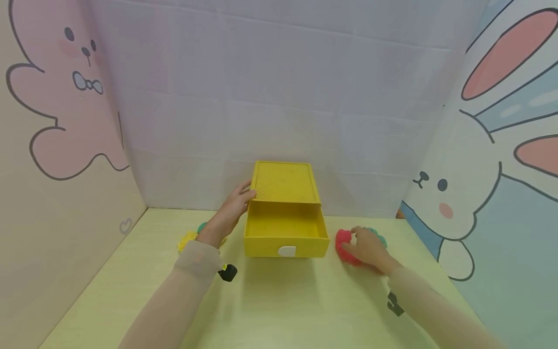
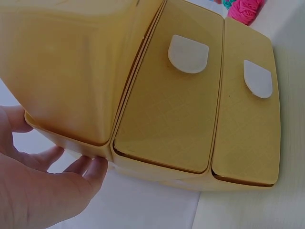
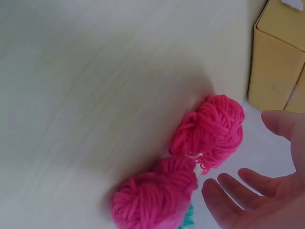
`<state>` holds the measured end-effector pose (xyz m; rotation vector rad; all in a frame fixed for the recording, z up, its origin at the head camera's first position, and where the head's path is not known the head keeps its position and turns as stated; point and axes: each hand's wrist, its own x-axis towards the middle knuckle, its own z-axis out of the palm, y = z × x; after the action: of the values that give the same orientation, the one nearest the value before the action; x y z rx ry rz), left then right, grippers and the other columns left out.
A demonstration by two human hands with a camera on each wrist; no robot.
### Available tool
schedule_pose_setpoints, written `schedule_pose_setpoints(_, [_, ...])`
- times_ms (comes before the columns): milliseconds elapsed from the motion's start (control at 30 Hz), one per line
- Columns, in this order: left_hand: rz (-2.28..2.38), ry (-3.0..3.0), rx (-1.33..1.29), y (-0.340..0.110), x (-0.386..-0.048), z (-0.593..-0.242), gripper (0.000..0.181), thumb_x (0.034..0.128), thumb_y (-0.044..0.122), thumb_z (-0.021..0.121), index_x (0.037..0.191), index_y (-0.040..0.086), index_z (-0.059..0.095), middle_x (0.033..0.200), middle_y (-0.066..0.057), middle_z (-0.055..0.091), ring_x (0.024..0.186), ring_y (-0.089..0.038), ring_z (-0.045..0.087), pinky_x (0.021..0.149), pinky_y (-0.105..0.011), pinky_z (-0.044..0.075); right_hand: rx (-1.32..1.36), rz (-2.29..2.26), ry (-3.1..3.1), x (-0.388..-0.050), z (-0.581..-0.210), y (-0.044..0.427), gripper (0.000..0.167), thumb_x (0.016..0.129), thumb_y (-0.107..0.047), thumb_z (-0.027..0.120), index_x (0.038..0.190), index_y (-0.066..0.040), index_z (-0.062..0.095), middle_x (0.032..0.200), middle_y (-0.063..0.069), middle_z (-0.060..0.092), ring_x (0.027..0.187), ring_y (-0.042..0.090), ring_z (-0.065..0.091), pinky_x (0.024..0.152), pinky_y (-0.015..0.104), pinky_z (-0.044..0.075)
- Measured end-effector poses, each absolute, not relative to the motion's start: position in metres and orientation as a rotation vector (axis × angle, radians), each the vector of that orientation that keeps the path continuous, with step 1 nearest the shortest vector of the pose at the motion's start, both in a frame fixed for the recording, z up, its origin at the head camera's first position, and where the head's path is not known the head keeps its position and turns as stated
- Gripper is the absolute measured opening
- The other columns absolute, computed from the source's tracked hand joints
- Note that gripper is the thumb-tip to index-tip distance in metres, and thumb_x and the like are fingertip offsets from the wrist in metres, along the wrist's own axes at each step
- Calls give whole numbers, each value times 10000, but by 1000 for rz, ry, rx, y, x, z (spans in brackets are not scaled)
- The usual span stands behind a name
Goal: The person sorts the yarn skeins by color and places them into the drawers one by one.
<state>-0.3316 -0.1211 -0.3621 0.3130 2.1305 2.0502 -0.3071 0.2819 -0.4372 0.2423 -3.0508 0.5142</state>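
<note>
A yellow drawer cabinet (image 1: 285,182) stands at the middle back of the table, its top drawer (image 1: 261,246) pulled out and bare inside. My left hand (image 1: 231,211) touches the cabinet's upper left side, its fingertips against the wall in the left wrist view. Two lower drawers (image 2: 167,114) are closed, each with a white handle. My right hand (image 1: 370,247) hovers over pink yarn at the right, fingers spread and loosely bent. In the right wrist view, two pink yarn bundles (image 3: 209,129) lie just beyond the fingertips, and nothing is held. Teal yarn (image 3: 188,217) shows partly behind them.
Yellow yarn (image 1: 186,240) and a bit of teal yarn (image 1: 201,227) lie left of the cabinet, partly hidden by my left arm. A white cloth wall (image 1: 279,97) rises behind the cabinet. Printed side panels (image 1: 453,208) border the pale table (image 1: 279,310).
</note>
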Motion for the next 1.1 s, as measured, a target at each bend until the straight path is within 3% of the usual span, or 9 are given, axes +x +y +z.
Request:
schedule_pose_setpoints(233, [2051, 2131, 308, -121, -332, -362, 665, 1145, 331, 460, 1718, 205, 147, 1747, -141, 186, 1610, -345, 208, 1323, -547, 152, -35, 599, -3180, -325, -441, 270, 623, 973, -435, 673, 1236, 118, 557, 915, 140, 656, 811, 270, 608, 771, 396, 588])
schedule_pose_setpoints(433, [2056, 2127, 308, -120, -332, -361, 663, 1144, 325, 463, 1717, 199, 156, 1748, -138, 191, 1608, -338, 217, 1324, -542, 158, 13, 657, -3143, -328, -451, 261, 601, 933, -385, 743, 1205, 108, 531, 985, 195, 658, 833, 307, 619, 855, 471, 599])
schedule_pose_setpoints(667, [2055, 2131, 308, -121, -332, -362, 667, 1138, 321, 467, 1716, 198, 159, 1742, -142, 208, 1605, -336, 225, 1320, -549, 168, 133, 655, -3119, -332, -467, 258, 614, 896, -297, 815, 1358, 14, 557, 1145, 176, 708, 950, 300, 650, 977, 536, 589])
schedule_pose_setpoints(1100, [2045, 2140, 298, -121, -330, -361, 667, 1142, 328, 459, 1718, 197, 148, 1747, -134, 198, 1606, -340, 222, 1318, -551, 175, 364, 768, -3037, -328, -469, 273, 495, 900, -127, 812, 1350, -46, 622, 1062, 108, 705, 886, 237, 613, 885, 466, 615])
